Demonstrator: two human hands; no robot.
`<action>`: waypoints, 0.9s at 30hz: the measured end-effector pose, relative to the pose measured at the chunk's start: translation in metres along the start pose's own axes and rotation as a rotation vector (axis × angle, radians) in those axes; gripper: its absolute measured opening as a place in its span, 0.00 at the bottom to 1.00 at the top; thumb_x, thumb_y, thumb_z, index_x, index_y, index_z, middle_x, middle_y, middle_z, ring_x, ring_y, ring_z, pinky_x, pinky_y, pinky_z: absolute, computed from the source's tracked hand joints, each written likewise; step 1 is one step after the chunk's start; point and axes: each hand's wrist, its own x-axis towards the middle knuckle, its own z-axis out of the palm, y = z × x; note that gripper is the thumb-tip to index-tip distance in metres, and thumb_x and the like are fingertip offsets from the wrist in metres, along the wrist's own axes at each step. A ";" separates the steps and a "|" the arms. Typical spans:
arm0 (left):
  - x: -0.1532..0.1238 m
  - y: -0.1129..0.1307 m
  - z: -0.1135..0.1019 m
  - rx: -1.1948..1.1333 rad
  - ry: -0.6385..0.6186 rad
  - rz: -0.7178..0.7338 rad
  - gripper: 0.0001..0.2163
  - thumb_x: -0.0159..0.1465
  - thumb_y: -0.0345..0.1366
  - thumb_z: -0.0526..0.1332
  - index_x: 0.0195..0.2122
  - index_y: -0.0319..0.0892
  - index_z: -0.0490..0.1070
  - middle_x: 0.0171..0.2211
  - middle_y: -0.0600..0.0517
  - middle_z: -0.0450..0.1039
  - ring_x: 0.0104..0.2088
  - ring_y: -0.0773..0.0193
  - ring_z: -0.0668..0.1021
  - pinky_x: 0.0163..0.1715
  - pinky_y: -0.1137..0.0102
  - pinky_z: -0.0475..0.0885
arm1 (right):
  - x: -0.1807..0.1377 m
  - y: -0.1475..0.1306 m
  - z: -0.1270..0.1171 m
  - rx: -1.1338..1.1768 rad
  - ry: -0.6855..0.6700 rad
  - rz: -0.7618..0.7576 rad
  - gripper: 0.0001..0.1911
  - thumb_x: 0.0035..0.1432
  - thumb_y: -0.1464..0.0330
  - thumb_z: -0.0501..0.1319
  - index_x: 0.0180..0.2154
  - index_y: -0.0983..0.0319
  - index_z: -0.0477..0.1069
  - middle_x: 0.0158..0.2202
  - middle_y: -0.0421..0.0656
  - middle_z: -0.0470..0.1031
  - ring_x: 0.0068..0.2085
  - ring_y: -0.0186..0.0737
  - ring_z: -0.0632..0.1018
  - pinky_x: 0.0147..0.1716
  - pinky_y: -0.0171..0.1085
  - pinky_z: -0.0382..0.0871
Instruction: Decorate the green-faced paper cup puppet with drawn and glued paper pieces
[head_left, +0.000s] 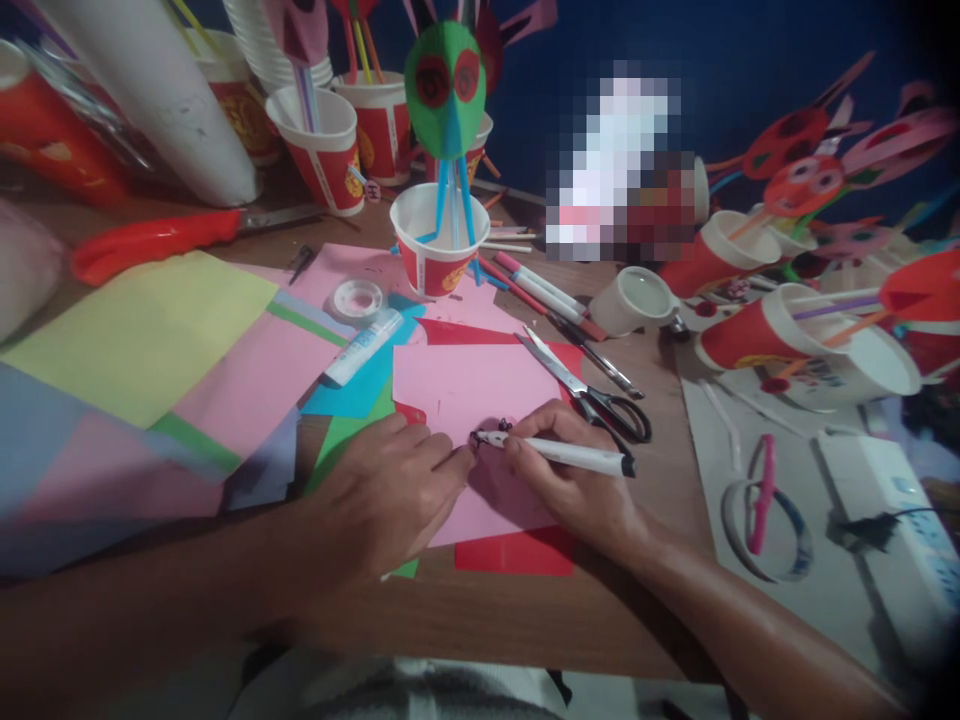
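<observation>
My right hand (574, 470) grips a white marker (581, 455) with a black end, its tip down at a small dark mark on a pink sheet of paper (480, 380). A second dark mark shows beside the right fingers. My left hand (401, 480) rests on the left part of that sheet, fingers curled and pressing it down, with the index finger close to the marker's tip. Its other fingertips are hidden. Red paper (517, 557) and green paper (341, 440) stick out from beneath. Scissors (581, 385) with black handles lie just beyond my right hand.
A paper cup (427, 250) bearing a green paper head stands ahead. Coloured sheets (142, 330), a glue stick (364, 347), a tape roll (357, 300) and a red-handled cutter (157, 240) lie left. Markers (544, 285), a small white cup (632, 300) and more decorated cups (757, 325) stand right.
</observation>
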 end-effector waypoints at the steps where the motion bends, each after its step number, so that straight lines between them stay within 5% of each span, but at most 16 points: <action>1: 0.000 0.000 0.000 0.001 0.005 -0.001 0.08 0.63 0.31 0.51 0.39 0.41 0.68 0.26 0.53 0.68 0.28 0.61 0.70 0.30 0.64 0.60 | 0.000 0.000 0.000 -0.003 0.005 -0.003 0.05 0.53 0.70 0.58 0.26 0.63 0.65 0.21 0.37 0.71 0.20 0.27 0.70 0.18 0.26 0.62; 19: 0.002 0.000 -0.002 -0.011 -0.032 -0.005 0.08 0.62 0.30 0.50 0.35 0.41 0.68 0.25 0.52 0.68 0.29 0.60 0.71 0.30 0.64 0.61 | -0.001 0.001 0.000 0.005 -0.042 0.000 0.04 0.54 0.69 0.58 0.27 0.62 0.65 0.20 0.37 0.71 0.19 0.28 0.68 0.18 0.28 0.62; 27: 0.000 0.000 0.001 0.000 0.017 0.000 0.09 0.62 0.31 0.51 0.40 0.40 0.68 0.27 0.51 0.70 0.29 0.60 0.72 0.31 0.64 0.62 | -0.003 0.010 -0.001 0.188 0.074 0.093 0.04 0.56 0.67 0.59 0.32 0.62 0.65 0.26 0.40 0.73 0.26 0.33 0.74 0.25 0.31 0.68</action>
